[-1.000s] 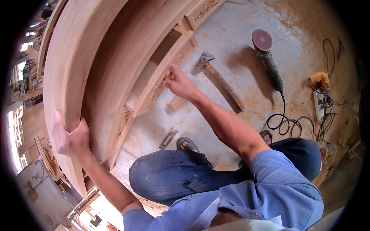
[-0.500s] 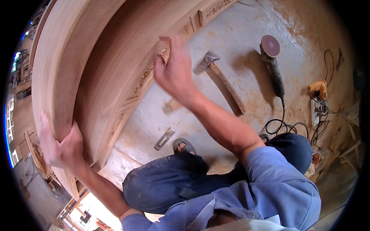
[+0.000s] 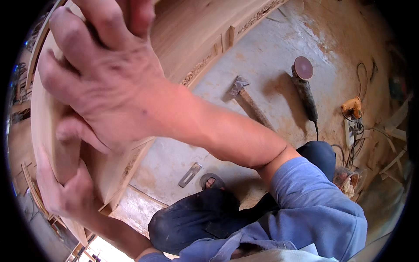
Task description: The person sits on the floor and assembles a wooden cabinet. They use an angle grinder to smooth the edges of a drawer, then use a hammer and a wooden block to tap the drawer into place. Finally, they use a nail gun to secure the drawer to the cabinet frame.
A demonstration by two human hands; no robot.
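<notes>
A large pale wooden furniture piece with a thick curved rail along the left and a carved border lies tilted before me. My left hand grips the lower part of the curved rail, its thumb on one face and its fingers on the other. Above it, my right hand spans the rail close to the camera, fingers bent and spread apart. This hand hides much of the rail, and whether its fingertips touch the wood cannot be seen.
On the dusty floor lie a wooden-handled hammer-like tool, a corded disc sander and a slotted metal piece. Farther right sit a yellow power tool, tangled cables and wood scraps. My sandalled foot is near the slotted piece.
My right hand has left the carved border and moved up and left, over the curved rail. The left hand keeps its grip on the rail. The view has shifted slightly.
</notes>
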